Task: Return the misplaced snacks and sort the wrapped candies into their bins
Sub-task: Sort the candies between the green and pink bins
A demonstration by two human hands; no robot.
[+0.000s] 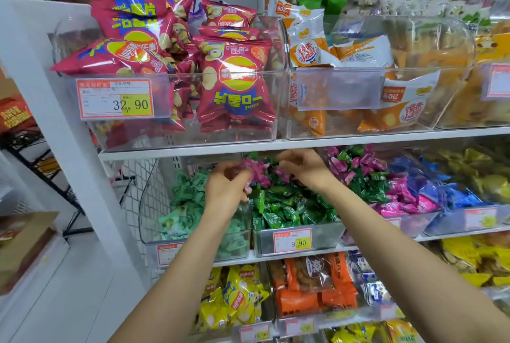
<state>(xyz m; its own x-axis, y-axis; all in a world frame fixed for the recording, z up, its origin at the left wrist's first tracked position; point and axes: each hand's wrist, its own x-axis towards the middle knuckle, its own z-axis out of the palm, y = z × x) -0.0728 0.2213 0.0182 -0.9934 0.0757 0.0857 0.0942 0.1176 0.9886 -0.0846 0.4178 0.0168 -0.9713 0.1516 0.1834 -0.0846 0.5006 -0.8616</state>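
We clutch crinkly pink wrapped candies (258,174) in left hand (226,188), right hand (300,168) pinches another: likely strays from the clear dark-green-candy bin (265,243) beneath.

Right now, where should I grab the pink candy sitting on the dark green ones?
Pinch the pink candy by its flared wrapper end, reaching in from the front: it lies atop the dark green candies, its ends sticking out.

Left hand (226,186), right hand (302,168): two. Candy bins (265,243): five.
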